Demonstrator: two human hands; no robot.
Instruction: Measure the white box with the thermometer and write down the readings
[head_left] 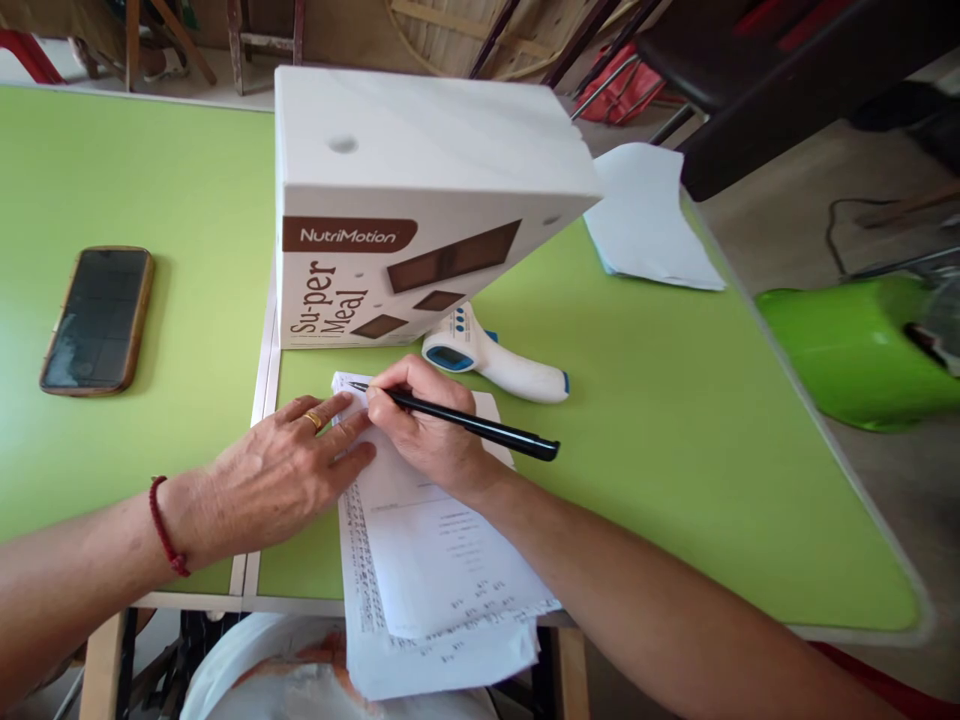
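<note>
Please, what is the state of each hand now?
Left hand: open, holding nothing, touching the paper sheets.
Right hand: closed, holding the black pen.

- Two hands showed, one left hand [281,465] and one right hand [431,425].
- There was one black pen [480,428].
- One gold ring [313,420] and one red cord bracelet [161,528] were worn.
- Two groups of papers showed: one pile of printed sheets [427,560] and one set of blank-looking sheets [652,215]; how many sheets each held could not be told.
- One NutriMotion carton [442,135] stood there, with three brown bar pictures [454,257] on its front.
- There was one infrared thermometer [517,372].
- There was one smartphone [97,318].
- Two green tabletop panels were visible, one left [210,180], one right [660,480].
- One white tub [217,660] showed.
</note>
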